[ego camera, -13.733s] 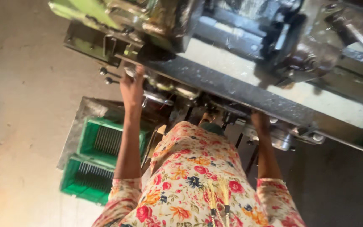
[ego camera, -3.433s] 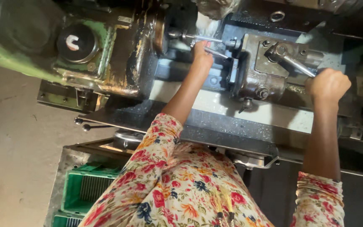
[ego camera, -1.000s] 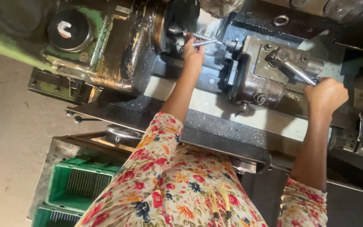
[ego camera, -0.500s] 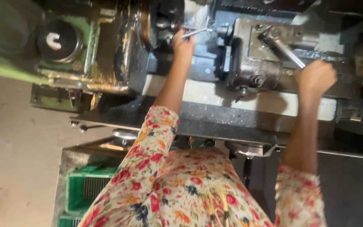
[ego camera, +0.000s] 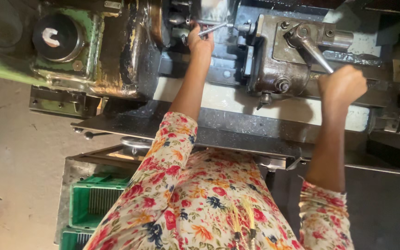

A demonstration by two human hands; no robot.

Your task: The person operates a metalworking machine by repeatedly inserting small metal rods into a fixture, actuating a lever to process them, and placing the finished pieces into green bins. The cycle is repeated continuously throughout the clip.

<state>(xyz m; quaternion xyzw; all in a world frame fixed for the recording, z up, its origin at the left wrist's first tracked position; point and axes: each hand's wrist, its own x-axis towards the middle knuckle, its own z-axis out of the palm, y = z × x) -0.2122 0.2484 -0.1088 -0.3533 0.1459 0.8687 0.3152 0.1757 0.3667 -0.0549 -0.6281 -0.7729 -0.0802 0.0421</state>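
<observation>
Left hand (ego camera: 200, 41) pinches the thin silver metal rod (ego camera: 214, 28) at the far chuck end of the worn green lathe (ego camera: 84, 55). Right hand (ego camera: 343, 85) is fisted round the long steel lever (ego camera: 313, 48), right. Best kept steady, fingers off the chuck. One rod, one lever, two green plastic crates (ego camera: 91, 203) near left.

Steel lever (ego camera: 315, 52) slanted; thin rod (ego camera: 213, 29) horizontal.
</observation>
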